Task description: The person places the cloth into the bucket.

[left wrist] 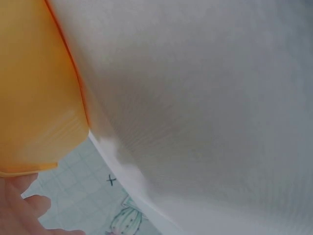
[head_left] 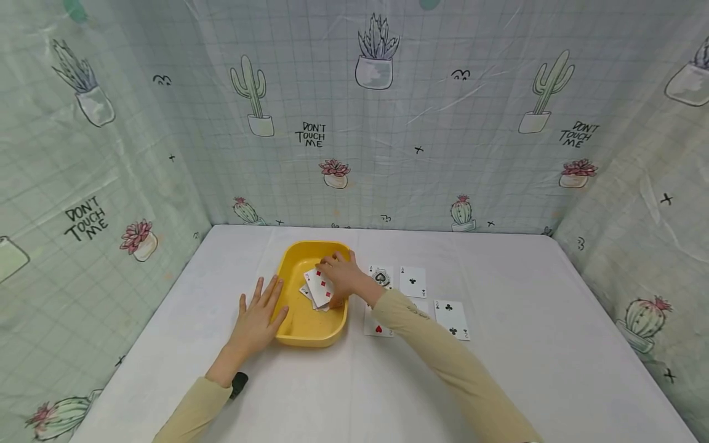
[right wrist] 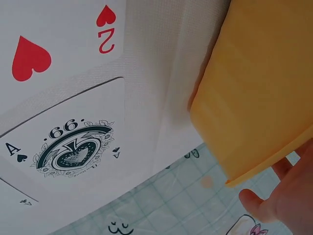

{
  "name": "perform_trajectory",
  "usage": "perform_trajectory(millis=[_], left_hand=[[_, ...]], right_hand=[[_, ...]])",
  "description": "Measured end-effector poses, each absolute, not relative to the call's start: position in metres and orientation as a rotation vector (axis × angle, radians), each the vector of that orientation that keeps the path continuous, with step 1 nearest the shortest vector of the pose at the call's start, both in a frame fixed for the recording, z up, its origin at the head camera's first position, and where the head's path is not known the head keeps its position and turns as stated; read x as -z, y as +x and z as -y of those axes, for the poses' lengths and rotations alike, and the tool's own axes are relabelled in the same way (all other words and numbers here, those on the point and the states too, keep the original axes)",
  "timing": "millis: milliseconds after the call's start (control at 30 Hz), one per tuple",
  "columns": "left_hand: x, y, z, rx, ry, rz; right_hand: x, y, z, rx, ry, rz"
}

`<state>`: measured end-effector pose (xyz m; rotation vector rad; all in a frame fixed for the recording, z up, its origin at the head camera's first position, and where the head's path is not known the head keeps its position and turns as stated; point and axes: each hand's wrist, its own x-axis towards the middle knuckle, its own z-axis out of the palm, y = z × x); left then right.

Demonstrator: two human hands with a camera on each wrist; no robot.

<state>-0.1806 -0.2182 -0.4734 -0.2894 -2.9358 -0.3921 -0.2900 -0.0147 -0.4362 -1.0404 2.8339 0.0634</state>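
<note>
A yellow plastic tray (head_left: 311,340) stands on the white table, with several playing cards (head_left: 306,291) in a loose pile inside it. The top one is a diamonds card (head_left: 318,285). My right hand (head_left: 344,275) reaches over the tray's right rim and grips this diamonds card at its edges, its fingers bent. On the other side, my left hand (head_left: 258,319) rests against the left rim with fingers spread and straight. In the left wrist view, the left fingertips (left wrist: 38,205) show beside the tray wall. The right wrist view does not show the gripped card.
Face-up cards lie right of the tray: an ace of spades (right wrist: 76,156), an ace of clubs (head_left: 413,283), a two of hearts (right wrist: 32,58) and a two of clubs (head_left: 452,321). The right sleeve (head_left: 443,354) covers part of another. A cactus-print cloth (head_left: 410,123) hangs behind.
</note>
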Motion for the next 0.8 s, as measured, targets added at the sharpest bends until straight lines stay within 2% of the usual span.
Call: perform_trajectory(millis=[800], left_hand=[[0.471,-0.182,0.22,0.403,-0.308,2.916]], right_hand=[[0.398,-0.271,-0.021,0.222,-1.138,-3.015]])
